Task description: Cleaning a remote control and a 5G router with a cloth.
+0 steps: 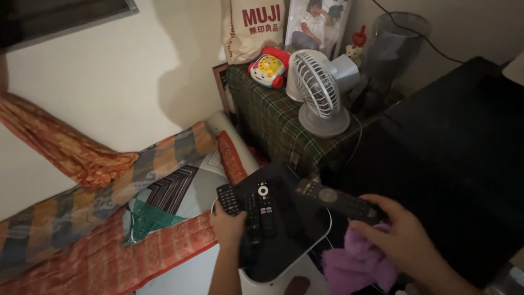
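In the lower middle of the view, your right hand (pixel 406 240) holds a long black remote control (pixel 338 201), its fingers (pixel 376 206) closed around the near end so the remote points left, lifted above a shallow white tray (pixel 319 232) with a dark inside. The same hand also has a bunched purple cloth (pixel 357 265) tucked under the palm. Your left hand (pixel 226 226) grips the tray's left edge, fingers clenched on the rim. At that rim, against your left thumb, lies a small black remote with rows of buttons (pixel 227 199). Two more black remotes (pixel 261 210) lie side by side inside the tray, the right-hand one with a white ring near its top.

Left of the tray, a bed is covered in an orange patterned quilt (pixel 103 257), with a green cloth (pixel 147 218) and a striped blanket (pixel 120 186) lying over it, up against a cream wall (pixel 109 82).

Behind the tray stands a small worktop draped in a green plaid cloth (pixel 273 117). On it sit a small white desk fan (pixel 319 90), a colourful toy telephone (pixel 269 68), a beige paper bag with red print (pixel 252 27), and a framed photograph (pixel 316 22). Right of the fan are a tall grey cylinder-shaped appliance (pixel 393 46) and a small red-and-white figurine (pixel 357 43). A large black surface (pixel 458 158) fills the right side.
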